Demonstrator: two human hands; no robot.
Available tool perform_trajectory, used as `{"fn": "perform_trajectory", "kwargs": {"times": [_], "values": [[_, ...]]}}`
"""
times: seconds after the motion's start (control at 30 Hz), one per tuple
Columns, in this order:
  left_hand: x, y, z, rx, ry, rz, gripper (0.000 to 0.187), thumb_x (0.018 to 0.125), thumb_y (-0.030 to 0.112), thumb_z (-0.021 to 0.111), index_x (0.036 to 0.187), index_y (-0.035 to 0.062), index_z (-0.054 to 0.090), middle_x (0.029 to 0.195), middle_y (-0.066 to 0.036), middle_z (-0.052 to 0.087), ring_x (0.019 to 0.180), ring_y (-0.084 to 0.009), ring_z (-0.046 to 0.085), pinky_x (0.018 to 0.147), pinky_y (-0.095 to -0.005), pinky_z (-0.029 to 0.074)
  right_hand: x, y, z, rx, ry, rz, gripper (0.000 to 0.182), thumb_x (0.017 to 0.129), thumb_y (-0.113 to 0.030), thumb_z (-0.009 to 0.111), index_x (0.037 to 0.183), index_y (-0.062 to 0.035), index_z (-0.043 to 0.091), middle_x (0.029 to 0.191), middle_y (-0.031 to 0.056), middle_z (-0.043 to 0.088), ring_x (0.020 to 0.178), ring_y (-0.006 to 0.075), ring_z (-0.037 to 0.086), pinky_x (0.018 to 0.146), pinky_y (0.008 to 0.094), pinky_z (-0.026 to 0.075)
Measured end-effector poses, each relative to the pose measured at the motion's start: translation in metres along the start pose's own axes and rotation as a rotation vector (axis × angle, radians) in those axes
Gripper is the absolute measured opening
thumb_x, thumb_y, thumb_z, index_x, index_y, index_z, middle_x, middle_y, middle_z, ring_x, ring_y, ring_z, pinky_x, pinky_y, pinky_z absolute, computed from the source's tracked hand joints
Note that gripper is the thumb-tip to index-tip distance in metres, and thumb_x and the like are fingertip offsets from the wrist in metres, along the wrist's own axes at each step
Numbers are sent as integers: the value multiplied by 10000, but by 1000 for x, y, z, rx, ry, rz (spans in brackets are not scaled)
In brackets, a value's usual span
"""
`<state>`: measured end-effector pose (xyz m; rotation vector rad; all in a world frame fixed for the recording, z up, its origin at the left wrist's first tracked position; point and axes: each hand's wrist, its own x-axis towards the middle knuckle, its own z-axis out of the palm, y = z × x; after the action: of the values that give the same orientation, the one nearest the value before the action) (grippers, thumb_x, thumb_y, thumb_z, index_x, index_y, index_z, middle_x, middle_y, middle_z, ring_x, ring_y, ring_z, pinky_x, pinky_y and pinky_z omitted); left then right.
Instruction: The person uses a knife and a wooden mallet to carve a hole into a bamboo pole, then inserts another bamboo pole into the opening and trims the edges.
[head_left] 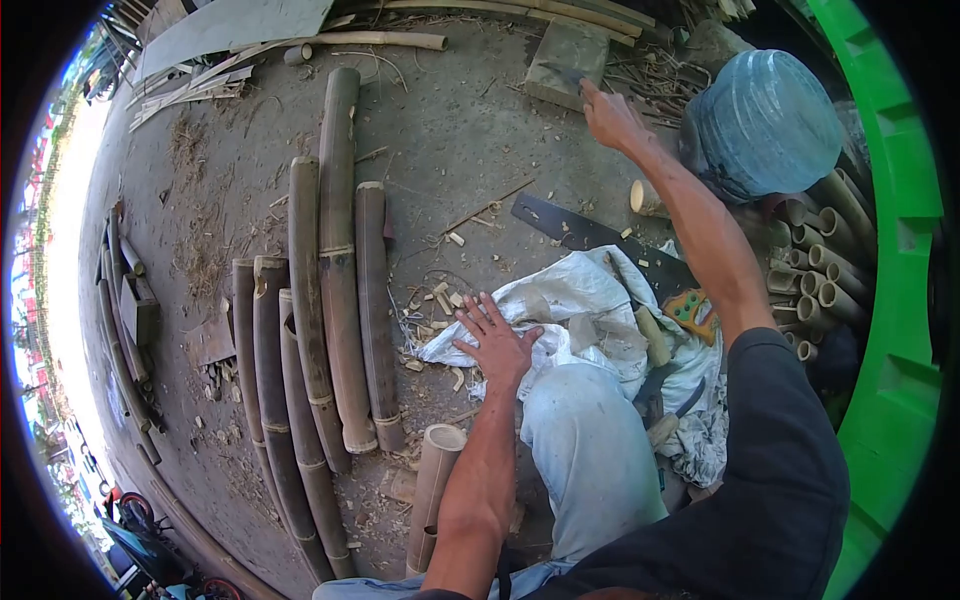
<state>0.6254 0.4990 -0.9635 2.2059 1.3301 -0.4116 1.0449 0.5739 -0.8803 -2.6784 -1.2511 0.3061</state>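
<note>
Dark, thin, metal-looking blade (562, 73) is lying on the flat grey stone-like block (574, 47), up ahead. Right hand (615, 120) is resting at its near end, fingers bent; I can't tell if they're gripping it or just touching. Left hand (500, 345) is lying open, palm down, fingers spread, at the edge of the crumpled white woven sack (585, 268). Handling this well is, I'm judging, calling for fingers off the cutting edge, a hold on the near end only, and weight on the left palm, since the right arm is hanging far out. Long black-bladed handsaw with yellow-green handle (692, 315) is lying between my hands, an obstacle. Big translucent blue water jug (765, 125) is crowding my right forearm. Brown bamboo poles (342, 220) are lying left; cut bamboo tubes (828, 262) are sitting stacked right.
</note>
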Motion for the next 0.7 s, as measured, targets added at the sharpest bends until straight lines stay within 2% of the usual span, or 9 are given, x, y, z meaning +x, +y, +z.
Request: {"fn": "perform_trajectory", "kwargs": {"times": [0.03, 0.07, 0.13, 0.27, 0.33, 0.47, 0.53, 0.57, 0.7], "values": [[0, 0, 0, -29, 2, -4, 1306, 814, 665, 768, 1675, 29, 19, 1744, -241, -46, 1596, -490, -35, 1141, -820, 115, -4, 8, 4, 36, 40, -54, 463, 1002, -201, 540, 1455, -108, 519, 1118, 311, 719, 1046, 510, 691, 901, 606, 554], [1, -1, 1, -29, 0, -5, 1306, 814, 665, 768, 1675, 29, 19, 1744, -241, -46, 1596, -490, -35, 1141, -820, 115, -4, 20, 3, 36, 39, -54, 463, 1002, -201, 540, 1455, -108, 519, 1118, 311, 719, 1046, 510, 691, 901, 606, 554], [1, -2, 3, -43, -2, -6, 1316, 809, 671, 770, 1674, 29, 13, 1744, -241, -45, 1594, -495, -35, 1140, -822, 111, -3, 35, -3, 88, 158, 29, 478, 993, -199, 551, 1459, -100, 513, 1113, 326, 714, 1045, 520, 684, 909, 609, 551], [0, -6, 6, -3, 30, 11, 1323, 816, 684, 757, 1670, 18, -4, 1736, -262, -65, 1592, -500, -52, 1130, -826, 133, 1, 12, -4, 17, 122, 81, 512, 991, -212, 561, 1485, -94, 495, 1138, 306, 720, 1054, 510, 690, 903, 596, 562], [0, 0, -1, -30, -28, -3, 1312, 825, 676, 753, 1670, 18, -5, 1736, -263, -64, 1591, -503, -53, 1131, -825, 129, 0, 14, -13, -69, -10, -67, 540, 983, -212, 573, 1497, -74, 481, 1134, 291, 726, 1050, 505, 694, 881, 601, 565], [0, -2, 5, -38, 29, 10, 1306, 818, 655, 773, 1670, 18, 16, 1737, -262, -34, 1593, -497, -36, 1137, -824, 106, 13, 36, 1, -5, 98, 53, 547, 965, -192, 587, 1489, -69, 489, 1134, 295, 722, 1050, 507, 691, 883, 600, 569], [0, -4, 4, -29, 43, 14, 1310, 815, 662, 772, 1671, 19, 16, 1738, -260, -31, 1593, -496, -32, 1137, -824, 105, 15, 9, 12, -92, 28, 16, 566, 951, -180, 597, 1496, -69, 490, 1096, 296, 726, 1029, 496, 699, 874, 585, 578], [0, -4, 2, -12, 8, 3, 1318, 816, 670, 766, 1669, 17, 4, 1737, -259, -52, 1592, -500, -36, 1135, -824, 124, 4, 4, 14, -21, 37, -125, 562, 952, -182, 581, 1495, -71, 488, 1027, 290, 734, 994, 488, 708, 848, 571, 586], [4, -1, -2, -2, -16, -7, 1320, 819, 681, 756, 1668, 15, -3, 1736, -259, -64, 1590, -503, -38, 1132, -825, 146, -3, 23, 15, 14, 148, -125, 550, 950, -181, 577, 1483, -65, 504, 1046, 294, 726, 990, 480, 711, 833, 576, 580]]}}
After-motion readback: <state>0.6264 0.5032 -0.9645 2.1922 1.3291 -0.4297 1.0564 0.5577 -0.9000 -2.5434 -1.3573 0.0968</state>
